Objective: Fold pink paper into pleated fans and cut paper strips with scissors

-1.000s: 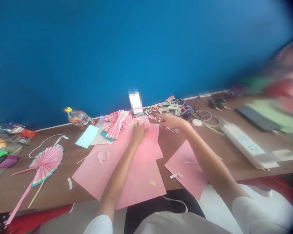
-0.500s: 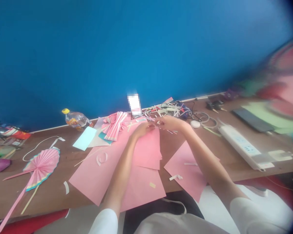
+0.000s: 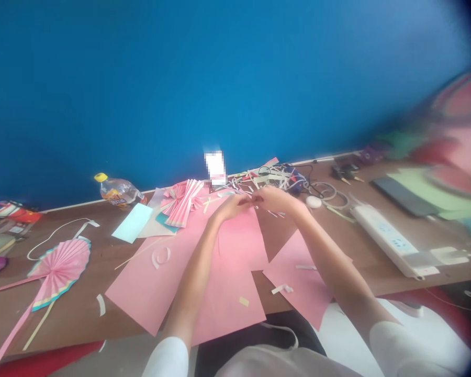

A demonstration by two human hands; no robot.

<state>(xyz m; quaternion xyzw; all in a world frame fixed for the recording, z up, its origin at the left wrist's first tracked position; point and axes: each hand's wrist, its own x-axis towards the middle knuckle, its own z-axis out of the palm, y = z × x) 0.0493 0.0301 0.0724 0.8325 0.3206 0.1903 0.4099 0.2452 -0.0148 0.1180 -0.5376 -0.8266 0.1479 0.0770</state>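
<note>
My left hand point(image 3: 235, 205) and my right hand point(image 3: 270, 198) meet at the far corner of a pink sheet of paper point(image 3: 237, 243). Both are closed, with fingertips pinched together on the sheet's edge; the exact grip is small and partly hidden. More pink paper point(image 3: 141, 293) lies beneath, and another pink sheet point(image 3: 294, 256) is under my right forearm. Left of my hands rests a folded pink-and-white paper fan point(image 3: 182, 203). A round pleated pink fan point(image 3: 63, 267) with a blue and yellow rim lies at the far left.
Paper scraps and cables point(image 3: 278, 175) are heaped along the blue wall. A bottle with a yellow cap point(image 3: 121, 192) lies at the back left, near a light blue card point(image 3: 133, 222). To the right are a white power strip point(image 3: 384, 235) and a dark phone-like slab point(image 3: 404, 196).
The upper pink sheet has shifted, its right edge now slanting outward toward the lower right. My fingertips have come closer together, and a small pale bit at my right fingers no longer shows.
</note>
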